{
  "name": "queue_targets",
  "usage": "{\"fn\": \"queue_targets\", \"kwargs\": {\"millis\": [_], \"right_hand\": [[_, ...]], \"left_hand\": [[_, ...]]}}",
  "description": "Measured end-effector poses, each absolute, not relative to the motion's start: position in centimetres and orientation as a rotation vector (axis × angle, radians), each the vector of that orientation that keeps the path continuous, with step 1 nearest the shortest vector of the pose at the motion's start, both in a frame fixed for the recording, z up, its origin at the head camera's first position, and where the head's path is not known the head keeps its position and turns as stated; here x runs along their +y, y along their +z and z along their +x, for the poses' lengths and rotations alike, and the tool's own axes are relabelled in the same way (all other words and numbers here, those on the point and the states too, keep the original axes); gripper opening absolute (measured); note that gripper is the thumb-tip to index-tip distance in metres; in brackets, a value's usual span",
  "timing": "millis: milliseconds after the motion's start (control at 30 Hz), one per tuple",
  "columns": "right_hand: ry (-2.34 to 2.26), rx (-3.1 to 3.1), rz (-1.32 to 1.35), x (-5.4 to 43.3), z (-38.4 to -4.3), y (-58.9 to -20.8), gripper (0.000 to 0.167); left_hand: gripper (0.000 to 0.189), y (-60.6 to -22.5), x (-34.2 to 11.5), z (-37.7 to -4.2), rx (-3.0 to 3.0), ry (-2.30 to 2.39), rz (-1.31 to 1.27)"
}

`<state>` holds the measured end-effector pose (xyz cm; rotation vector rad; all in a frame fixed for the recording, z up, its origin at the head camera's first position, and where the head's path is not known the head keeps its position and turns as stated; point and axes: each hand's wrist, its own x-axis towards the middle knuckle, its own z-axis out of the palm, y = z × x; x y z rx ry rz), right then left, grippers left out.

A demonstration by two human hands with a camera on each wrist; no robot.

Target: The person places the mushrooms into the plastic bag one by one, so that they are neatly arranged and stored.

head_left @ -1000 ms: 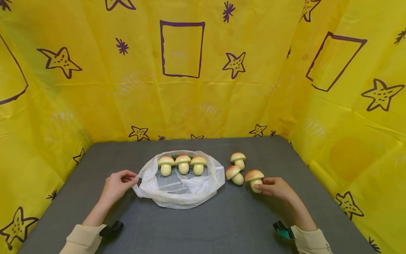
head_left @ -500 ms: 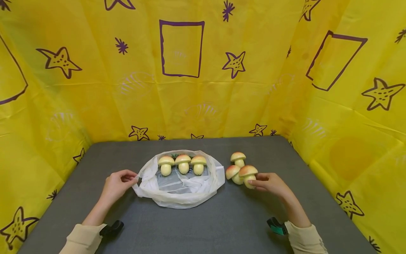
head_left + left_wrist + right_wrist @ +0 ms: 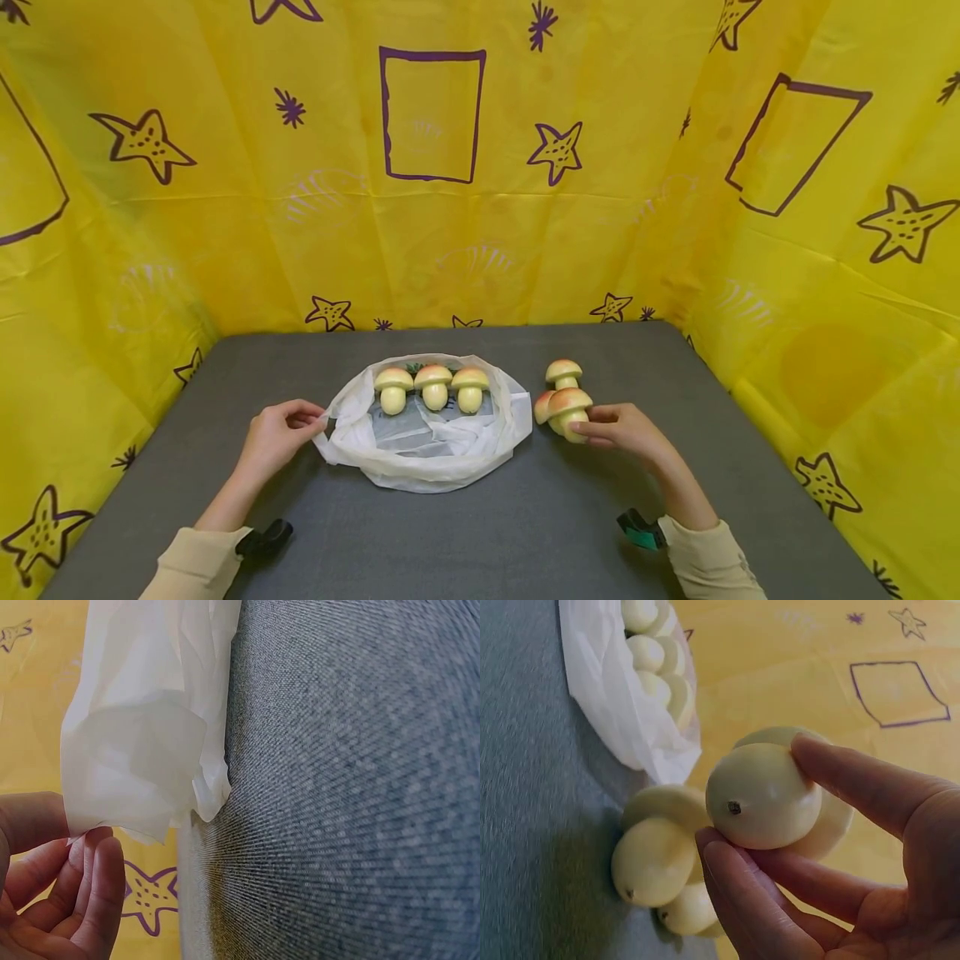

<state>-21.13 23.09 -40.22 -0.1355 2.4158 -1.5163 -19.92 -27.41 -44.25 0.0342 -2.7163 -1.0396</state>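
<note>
In the head view, the left hand (image 3: 281, 433), left of centre, pinches the left edge of a white bag (image 3: 427, 477) that lies on the dark table (image 3: 480, 550) with its mouth open. Three mushrooms (image 3: 432, 388) sit side by side toward the far side of the mouth. Right of the bag, the right hand (image 3: 628, 431) holds the held mushroom (image 3: 570, 404) by its stem, in front of two loose mushrooms (image 3: 563, 372). To carry it well, the person would do best to raise the cap clear of those neighbours and of the rim, while the left hand steadies the edge without tugging it.

In the left wrist view, thumb and fingers close on a thin corner of the bag at lower left; a light pinch should suffice.

In the right wrist view, the held mushroom is near the centre, its stem clamped between digits above and below. The stem's end faces the camera and the cap lies behind it, leftward of the palm. The bag shows at upper left, the loose pair at lower left.
</note>
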Motion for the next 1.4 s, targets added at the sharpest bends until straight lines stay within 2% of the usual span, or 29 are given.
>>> {"fn": "queue_targets", "kwargs": {"millis": [233,500,1167,1400], "right_hand": [[-1.523,2.387,-0.186,21.6,-21.5,-39.8,0.055],[-1.528,2.384,-0.222,20.1,-22.0,-39.4,0.042],[-1.523,2.35,-0.254,16.5,-23.5,-39.2,0.047],[-1.524,2.326,-0.261,15.3,-23.8,-39.2,0.054]], "left_hand": [[0.016,-44.3,-27.5,-19.9,-2.706,-1.028,0.029],[0.017,-44.2,-27.5,-19.7,-2.702,-1.041,0.018],[0.015,-44.0,-27.6,-19.6,-2.691,-1.046,0.012],[0.014,-44.0,-27.8,-19.5,-2.692,-1.051,0.006]]}}
